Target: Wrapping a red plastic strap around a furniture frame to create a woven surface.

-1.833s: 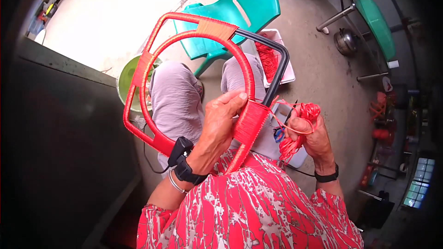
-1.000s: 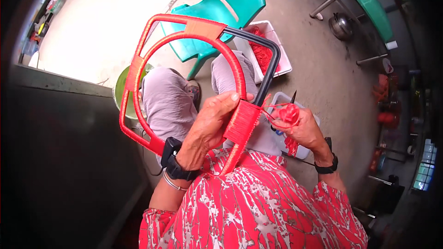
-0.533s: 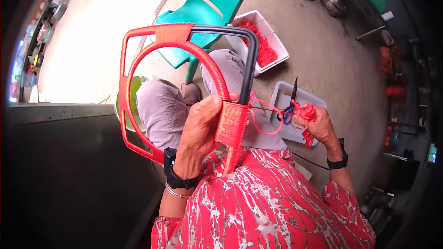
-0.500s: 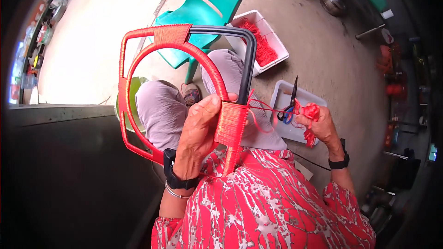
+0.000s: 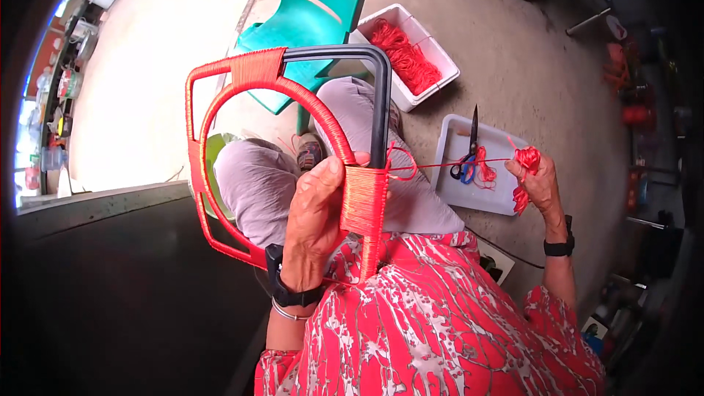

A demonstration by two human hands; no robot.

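Note:
A rounded square frame (image 5: 276,77) with a ring inside it stands upright over my lap, mostly wound with red cord. Its upper right stretch (image 5: 380,95) is bare black tubing. My left hand (image 5: 315,209) grips the frame at the wide wrapped band (image 5: 362,198), thumb lying near the band's top edge. Out to the right, my right hand (image 5: 539,182) is closed round a small bundle of red cord (image 5: 526,160). A taut strand (image 5: 462,164) runs from that bundle to the top of the band, where a loose loop curls.
Below my right hand a white tray (image 5: 477,204) holds scissors (image 5: 471,143) with blue handles and some red cord. A white box (image 5: 445,66) of red cord (image 5: 403,55) stands farther off, beside a green plastic chair (image 5: 301,26). A dark panel (image 5: 132,271) fills the lower left.
My right hand has moved outward to the right with the cord bundle, and the strand has lengthened and drawn straight. The left hand keeps its grip on the frame.

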